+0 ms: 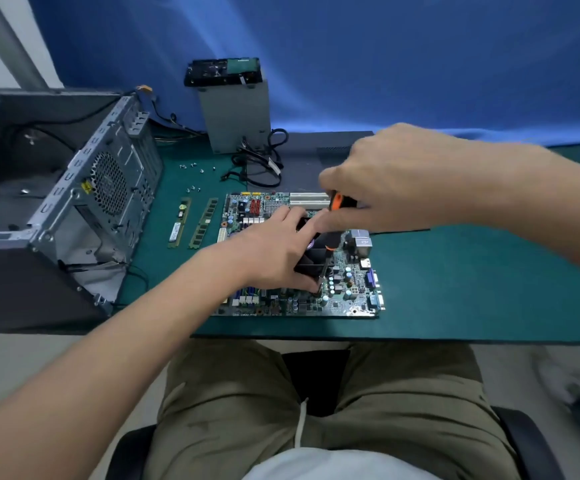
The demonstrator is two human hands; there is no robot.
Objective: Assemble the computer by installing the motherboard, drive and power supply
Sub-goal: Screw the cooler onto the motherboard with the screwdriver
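The motherboard [347,299] lies flat on the green mat near the table's front edge. My left hand [274,251] grips the black CPU cooler [311,263] in the board's middle. My right hand [389,178] grips an orange-and-black screwdriver [333,221] whose shaft points down beside the cooler. The open computer case [84,209] lies on its side at the left. At the back the grey power supply [235,116] stands upright with a drive [222,71] on top of it.
Two RAM sticks [191,223] lie between the case and the board. Several loose screws [193,176] are scattered behind them. Black cables [262,161] trail from the power supply. A dark side panel [306,157] lies flat behind the board. My knees are under the table edge.
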